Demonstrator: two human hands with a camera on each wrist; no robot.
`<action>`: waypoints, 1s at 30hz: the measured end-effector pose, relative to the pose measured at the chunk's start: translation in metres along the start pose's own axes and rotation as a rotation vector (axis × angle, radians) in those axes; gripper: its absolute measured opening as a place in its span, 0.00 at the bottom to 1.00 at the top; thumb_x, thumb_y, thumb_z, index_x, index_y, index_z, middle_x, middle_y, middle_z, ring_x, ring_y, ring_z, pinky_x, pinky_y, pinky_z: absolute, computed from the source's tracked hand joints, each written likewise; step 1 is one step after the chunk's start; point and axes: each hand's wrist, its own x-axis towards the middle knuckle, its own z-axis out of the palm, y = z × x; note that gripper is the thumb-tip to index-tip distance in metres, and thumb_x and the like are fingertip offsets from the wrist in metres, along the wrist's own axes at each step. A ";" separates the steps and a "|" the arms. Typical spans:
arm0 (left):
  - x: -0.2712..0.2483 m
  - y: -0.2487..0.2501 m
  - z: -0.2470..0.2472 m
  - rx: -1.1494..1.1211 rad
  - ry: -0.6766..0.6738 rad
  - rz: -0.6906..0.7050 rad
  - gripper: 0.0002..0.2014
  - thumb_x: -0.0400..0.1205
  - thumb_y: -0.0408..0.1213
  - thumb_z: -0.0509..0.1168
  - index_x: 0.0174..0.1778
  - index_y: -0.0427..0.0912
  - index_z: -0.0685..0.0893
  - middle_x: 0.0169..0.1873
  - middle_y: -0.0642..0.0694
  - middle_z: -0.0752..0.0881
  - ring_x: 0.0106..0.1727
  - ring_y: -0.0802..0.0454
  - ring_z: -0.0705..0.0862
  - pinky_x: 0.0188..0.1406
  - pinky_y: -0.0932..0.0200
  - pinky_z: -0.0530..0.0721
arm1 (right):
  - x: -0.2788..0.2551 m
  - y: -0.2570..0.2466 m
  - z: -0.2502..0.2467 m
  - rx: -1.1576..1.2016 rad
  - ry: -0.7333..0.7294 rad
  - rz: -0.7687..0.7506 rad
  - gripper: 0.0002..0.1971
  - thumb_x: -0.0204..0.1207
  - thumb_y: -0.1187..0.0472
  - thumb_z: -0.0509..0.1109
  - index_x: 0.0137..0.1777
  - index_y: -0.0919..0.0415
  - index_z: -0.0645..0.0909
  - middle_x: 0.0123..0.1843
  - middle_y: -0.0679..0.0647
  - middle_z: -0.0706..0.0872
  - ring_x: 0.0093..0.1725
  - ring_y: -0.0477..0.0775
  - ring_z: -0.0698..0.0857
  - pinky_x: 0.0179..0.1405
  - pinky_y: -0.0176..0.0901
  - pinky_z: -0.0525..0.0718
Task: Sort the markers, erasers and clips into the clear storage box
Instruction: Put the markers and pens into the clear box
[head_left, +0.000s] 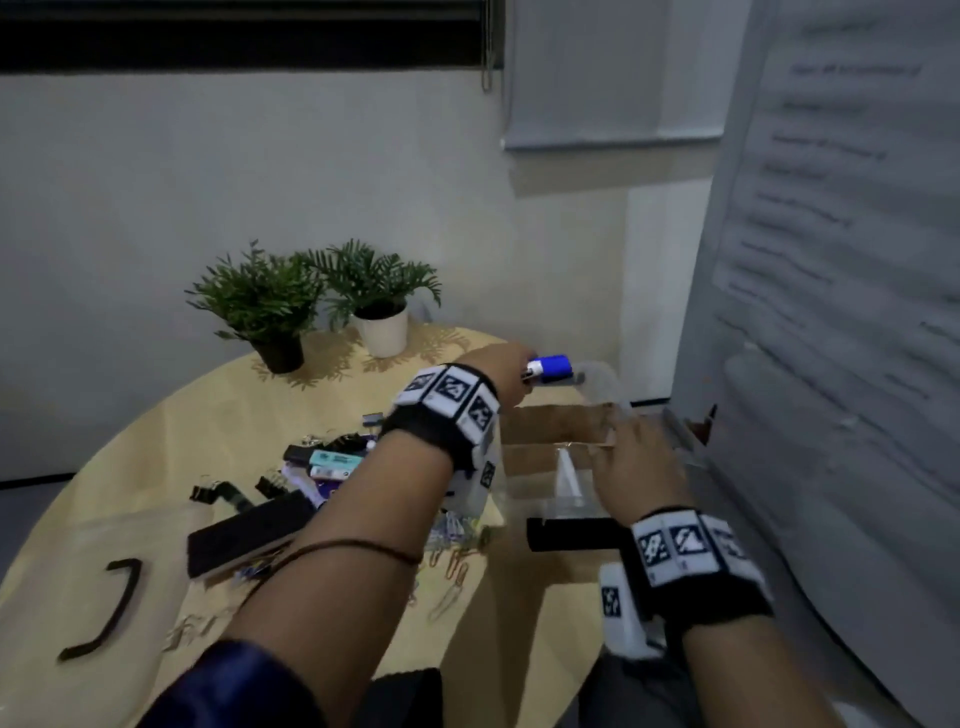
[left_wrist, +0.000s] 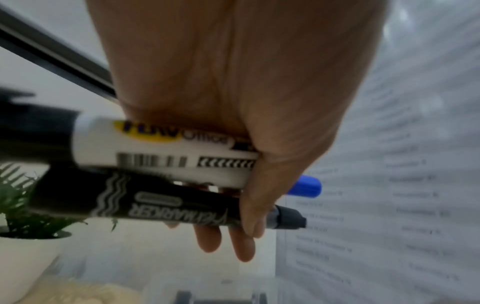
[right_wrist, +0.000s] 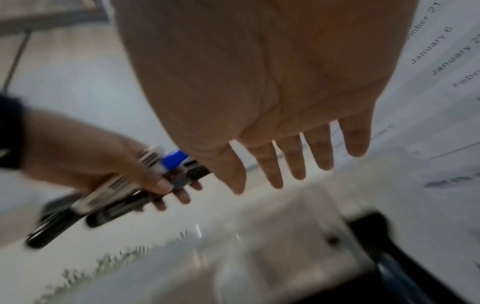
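Left hand (head_left: 501, 376), mid-frame, clamps a bundle of markers (left_wrist: 161, 164) above the clear storage box (head_left: 566, 499), lower right. Right hand (head_left: 636, 462) hovers flat, fingers spread, holding nothing. Risk: the bundle fans out on release, markers skittering onto the worktop (head_left: 156, 447).

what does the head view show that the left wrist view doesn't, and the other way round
Only the head view shows the round yellow table, the pile of clips and erasers on it, the clear plastic storage box, the dark-potted plant and the right hand reaching over the box.

Only the left wrist view shows that the left hand grips several markers: a white barcode-labelled marker and a black marker with white lettering.

Both show the blue marker cap, the white-potted plant and the printed sheet.
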 end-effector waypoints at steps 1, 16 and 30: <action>0.018 0.003 0.009 0.033 -0.024 0.000 0.14 0.83 0.34 0.62 0.65 0.43 0.80 0.59 0.38 0.86 0.60 0.39 0.84 0.54 0.54 0.77 | 0.000 0.004 0.009 -0.008 0.009 0.010 0.32 0.83 0.49 0.53 0.84 0.60 0.51 0.85 0.60 0.56 0.84 0.63 0.56 0.82 0.59 0.58; 0.111 0.013 0.033 0.139 -0.199 -0.067 0.17 0.73 0.49 0.75 0.55 0.46 0.86 0.49 0.49 0.85 0.47 0.47 0.84 0.47 0.58 0.80 | -0.004 0.015 0.028 -0.091 0.118 -0.064 0.31 0.84 0.49 0.47 0.84 0.60 0.50 0.87 0.58 0.50 0.85 0.61 0.50 0.84 0.57 0.53; -0.162 -0.148 0.032 -0.090 -0.003 -0.340 0.13 0.83 0.44 0.64 0.62 0.48 0.84 0.57 0.48 0.88 0.52 0.49 0.86 0.49 0.60 0.79 | -0.014 -0.010 0.029 -0.075 0.197 -0.172 0.27 0.80 0.54 0.54 0.77 0.64 0.64 0.81 0.65 0.65 0.81 0.68 0.60 0.80 0.64 0.60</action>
